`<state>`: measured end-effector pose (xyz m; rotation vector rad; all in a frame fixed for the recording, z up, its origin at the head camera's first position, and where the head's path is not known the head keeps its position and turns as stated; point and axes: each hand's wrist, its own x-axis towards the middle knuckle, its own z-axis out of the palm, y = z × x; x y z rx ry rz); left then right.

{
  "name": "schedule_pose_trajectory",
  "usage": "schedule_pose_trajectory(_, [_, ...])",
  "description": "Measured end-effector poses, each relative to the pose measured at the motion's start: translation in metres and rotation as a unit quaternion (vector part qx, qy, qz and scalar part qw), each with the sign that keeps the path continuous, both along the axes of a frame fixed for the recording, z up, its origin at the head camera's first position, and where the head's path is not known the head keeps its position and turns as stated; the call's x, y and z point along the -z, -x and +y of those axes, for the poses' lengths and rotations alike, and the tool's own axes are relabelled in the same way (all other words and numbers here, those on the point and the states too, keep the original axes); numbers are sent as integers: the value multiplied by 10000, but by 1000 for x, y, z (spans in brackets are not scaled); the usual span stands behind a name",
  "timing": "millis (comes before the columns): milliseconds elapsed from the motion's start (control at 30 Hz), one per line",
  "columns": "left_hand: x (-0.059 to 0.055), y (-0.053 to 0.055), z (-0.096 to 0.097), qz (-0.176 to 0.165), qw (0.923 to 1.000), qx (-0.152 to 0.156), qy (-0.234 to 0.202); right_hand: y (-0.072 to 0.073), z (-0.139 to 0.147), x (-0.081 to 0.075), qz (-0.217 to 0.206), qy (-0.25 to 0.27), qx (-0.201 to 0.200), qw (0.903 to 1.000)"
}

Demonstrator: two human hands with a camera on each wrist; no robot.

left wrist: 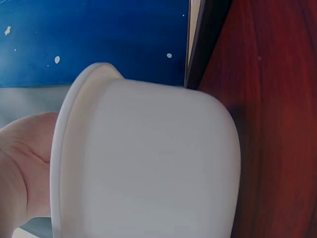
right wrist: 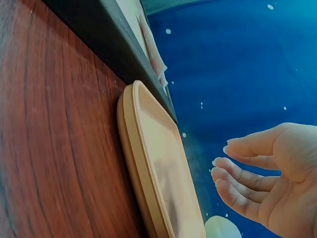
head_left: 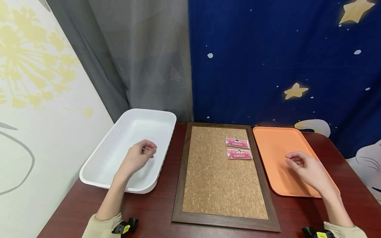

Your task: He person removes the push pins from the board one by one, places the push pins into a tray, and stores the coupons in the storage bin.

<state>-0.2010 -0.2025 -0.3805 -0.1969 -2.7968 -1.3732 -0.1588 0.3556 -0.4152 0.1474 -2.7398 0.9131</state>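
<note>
Left of the board, the left hand hovers over the tub, fingers loosely curled, seemingly empty, though the tub hides its fingertips from the wrist camera. Right of the board, the right hand hangs half open, empty, above the tray. Two coupons lie on the board's upper right.

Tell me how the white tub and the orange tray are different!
The tub is white, while the tray is orange. The tub has tall walls, but the tray has just a low rim. In the head view, the tub sits left of the corkboard and the tray right of it. Both have rounded corners.
</note>
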Motion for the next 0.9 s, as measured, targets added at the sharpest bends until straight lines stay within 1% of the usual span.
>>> schedule_pose_trajectory(233, [-4,4,17,78,9998,135,-85,4,-12,-5,36,-68,26,10000])
schedule_pose_trajectory(433, [-5,7,30,182,9993,278,-190,8,-22,-6,-16,31,-47,10000])
schedule_pose_trajectory(600, [-5,10,43,137,9985,429,-309,12,-26,-7,-96,105,-107,9998])
schedule_pose_trajectory(800, [-8,9,62,83,9975,568,-405,17,-33,-8,-143,131,-150,9997])
schedule_pose_trajectory(900, [-9,10,72,101,9964,688,-484,20,-38,-9,-127,137,-186,9997])
